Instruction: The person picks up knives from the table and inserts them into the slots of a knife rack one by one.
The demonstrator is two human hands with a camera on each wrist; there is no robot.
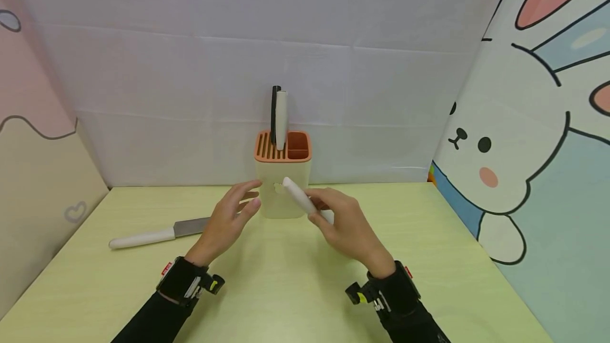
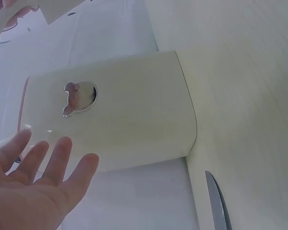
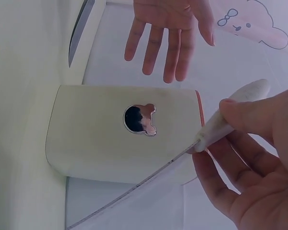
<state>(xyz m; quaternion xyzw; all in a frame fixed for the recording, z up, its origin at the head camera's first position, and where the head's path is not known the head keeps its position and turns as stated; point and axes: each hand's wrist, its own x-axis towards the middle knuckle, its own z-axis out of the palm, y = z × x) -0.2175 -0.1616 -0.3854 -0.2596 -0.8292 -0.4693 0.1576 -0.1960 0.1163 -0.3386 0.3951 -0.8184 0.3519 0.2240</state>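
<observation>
the right hand (image 1: 350,229) has a knife pinched by its white handle (image 1: 305,200), thumb on one side and fingers curled round the other, just in front of the cream knife block (image 1: 285,187). in the right wrist view the thin blade (image 3: 134,189) runs down from the handle, passing in front of the block's face, so the knife is up off the table and held at a slant, handle end toward the block's orange slotted top (image 1: 267,147); a light grip like that looks suited to steering rather than cutting. the left hand (image 1: 229,224) holds nothing, fingers straight and a little spread, hovering close to the block's left side without clearly touching it, which reads to me as readiness to steady the block. the block stands upright near the back of the pale green table (image 1: 286,290), and its front has a small bear-shaped cutout (image 3: 140,120). one knife (image 1: 280,115) already stands in the slots, white and dark handle sticking up. another knife (image 1: 157,234) lies flat on the table to the left, white handle pointing outward, well apart from both hands. cartoon rabbit panels (image 1: 524,147) wall in the right side.
</observation>
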